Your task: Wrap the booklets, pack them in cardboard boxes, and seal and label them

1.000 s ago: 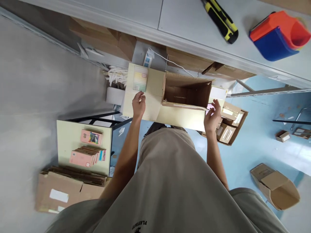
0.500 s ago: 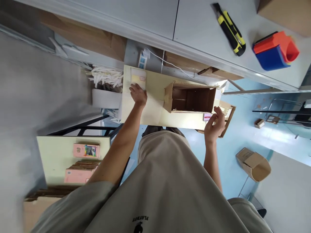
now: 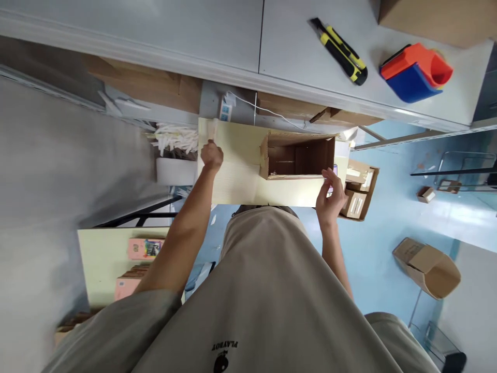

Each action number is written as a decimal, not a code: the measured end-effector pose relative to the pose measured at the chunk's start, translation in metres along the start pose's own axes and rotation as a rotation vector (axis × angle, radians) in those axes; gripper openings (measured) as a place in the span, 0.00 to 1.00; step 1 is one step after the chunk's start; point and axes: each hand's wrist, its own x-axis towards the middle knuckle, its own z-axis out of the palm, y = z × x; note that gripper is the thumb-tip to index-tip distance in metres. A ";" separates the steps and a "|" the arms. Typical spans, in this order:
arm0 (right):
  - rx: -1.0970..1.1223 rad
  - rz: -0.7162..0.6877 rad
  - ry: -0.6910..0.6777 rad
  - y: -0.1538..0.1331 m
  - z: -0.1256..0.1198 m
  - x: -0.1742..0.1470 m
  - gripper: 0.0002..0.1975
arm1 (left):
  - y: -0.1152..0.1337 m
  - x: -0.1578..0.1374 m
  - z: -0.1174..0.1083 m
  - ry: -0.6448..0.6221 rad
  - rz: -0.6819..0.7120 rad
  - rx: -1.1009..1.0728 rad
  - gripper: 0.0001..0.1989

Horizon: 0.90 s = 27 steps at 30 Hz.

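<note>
My left hand (image 3: 212, 155) is closed on a thin whitish packet (image 3: 212, 130), which stands tilted, nearly edge-on to me, over the left end of the pale yellow board (image 3: 235, 176). To its right on the board rests an open cardboard box (image 3: 297, 178), its dark inside facing up. My right hand (image 3: 331, 199) is by the box's near right corner with its fingers bent together. Whether its fingertips grip the box edge or something small, I cannot make out. Partly hidden behind these fingers is a small purple-edged item (image 3: 335, 170).
On the grey table (image 3: 217, 31) ahead lie a yellow-black utility knife (image 3: 341, 52) and a red-blue tape dispenser (image 3: 417, 72). Left of the board stands a white bin (image 3: 176, 171) with paper strips. A carton (image 3: 361, 194) with boxes sits at right; pink boxes (image 3: 145, 248) lie lower left.
My left hand has taken hold of the packet that lay flat under its fingers and tipped it up. My right hand has come closer to the box corner. The view has shifted slightly.
</note>
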 end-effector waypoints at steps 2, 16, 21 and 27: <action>0.056 0.009 -0.045 0.004 0.003 0.005 0.23 | 0.003 -0.006 -0.029 0.119 -0.134 0.102 0.15; 0.708 -0.090 -0.571 -0.045 0.016 0.039 0.26 | 0.138 -0.243 -0.084 0.199 0.237 -0.283 0.18; 0.758 0.058 -0.533 -0.016 0.009 0.039 0.35 | 0.169 -0.272 -0.034 0.104 0.190 -0.369 0.23; 0.689 0.025 -0.527 0.024 -0.014 0.051 0.29 | 0.197 -0.289 0.016 -0.011 0.311 -0.413 0.30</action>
